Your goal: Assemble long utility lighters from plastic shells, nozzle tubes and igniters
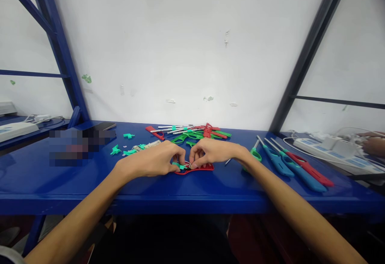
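At the front middle of the blue table, a red lighter shell half [206, 167] lies with its inner side up. My left hand [155, 159] pinches a green trigger piece [181, 167] over the shell's left part. Thumb and fingertips of my right hand [212, 150] are closed at the shell's middle, beside a thin white wire [188, 163]. Whether they grip that wire or another small part is hidden by the fingers. Small dark parts show between the hands.
Behind my hands lie red and green shell halves [207, 130] and metal tubes [177, 130]. Loose green triggers [115, 149] are at left. Long-necked lighters [296, 169] lie at right. A power strip [339, 155] and another person's hand [374, 145] are further right.
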Demonstrator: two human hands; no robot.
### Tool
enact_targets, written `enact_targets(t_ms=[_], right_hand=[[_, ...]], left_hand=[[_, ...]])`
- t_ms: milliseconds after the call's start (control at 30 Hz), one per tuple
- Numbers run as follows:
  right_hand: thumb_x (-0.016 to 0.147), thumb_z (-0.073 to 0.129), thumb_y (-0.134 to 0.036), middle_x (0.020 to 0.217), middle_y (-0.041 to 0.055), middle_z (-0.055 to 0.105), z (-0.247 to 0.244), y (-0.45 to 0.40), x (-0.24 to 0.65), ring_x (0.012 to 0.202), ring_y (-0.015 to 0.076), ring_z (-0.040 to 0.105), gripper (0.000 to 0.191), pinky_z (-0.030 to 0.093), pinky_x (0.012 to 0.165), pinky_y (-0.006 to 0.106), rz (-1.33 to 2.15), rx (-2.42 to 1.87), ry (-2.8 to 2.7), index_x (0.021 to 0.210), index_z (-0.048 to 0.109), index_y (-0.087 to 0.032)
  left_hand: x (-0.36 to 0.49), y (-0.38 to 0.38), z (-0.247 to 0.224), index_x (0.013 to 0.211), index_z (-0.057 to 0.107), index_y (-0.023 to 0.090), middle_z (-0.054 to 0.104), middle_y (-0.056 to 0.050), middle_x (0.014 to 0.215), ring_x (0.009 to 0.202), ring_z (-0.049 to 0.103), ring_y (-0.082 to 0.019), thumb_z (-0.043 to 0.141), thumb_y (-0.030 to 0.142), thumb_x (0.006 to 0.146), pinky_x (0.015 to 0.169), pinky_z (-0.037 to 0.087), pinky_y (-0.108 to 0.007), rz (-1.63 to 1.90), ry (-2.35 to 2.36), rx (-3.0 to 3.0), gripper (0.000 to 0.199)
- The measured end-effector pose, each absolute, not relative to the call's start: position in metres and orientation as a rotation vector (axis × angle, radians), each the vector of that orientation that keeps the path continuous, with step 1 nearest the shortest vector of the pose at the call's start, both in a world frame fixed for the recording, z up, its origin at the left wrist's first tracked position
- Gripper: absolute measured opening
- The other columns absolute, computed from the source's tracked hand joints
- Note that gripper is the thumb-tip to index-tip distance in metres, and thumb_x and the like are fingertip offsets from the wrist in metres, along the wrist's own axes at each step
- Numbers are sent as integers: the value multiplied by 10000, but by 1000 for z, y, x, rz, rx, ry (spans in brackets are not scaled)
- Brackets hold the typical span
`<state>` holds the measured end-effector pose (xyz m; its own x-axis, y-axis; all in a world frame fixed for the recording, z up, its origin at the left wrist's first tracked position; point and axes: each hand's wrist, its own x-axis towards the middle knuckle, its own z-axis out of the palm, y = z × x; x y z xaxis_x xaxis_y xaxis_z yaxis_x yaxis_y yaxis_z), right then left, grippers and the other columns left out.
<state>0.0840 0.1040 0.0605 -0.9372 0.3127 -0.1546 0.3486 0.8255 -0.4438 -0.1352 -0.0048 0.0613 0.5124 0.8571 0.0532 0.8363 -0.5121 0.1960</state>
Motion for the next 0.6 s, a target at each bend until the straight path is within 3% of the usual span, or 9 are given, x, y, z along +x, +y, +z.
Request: enact_targets(t_ms=[600], right_hand=[[1027,662,-361,903,11,701,59,104,84,744,145,680,220,593,686,311,-1084,585,2765,1070,686,-147]], left_hand=[[-136,-2,59,995,702,157,706,-20,939,835,668,-167,681,346,994,818,575,-369,186,1487,2551,190]])
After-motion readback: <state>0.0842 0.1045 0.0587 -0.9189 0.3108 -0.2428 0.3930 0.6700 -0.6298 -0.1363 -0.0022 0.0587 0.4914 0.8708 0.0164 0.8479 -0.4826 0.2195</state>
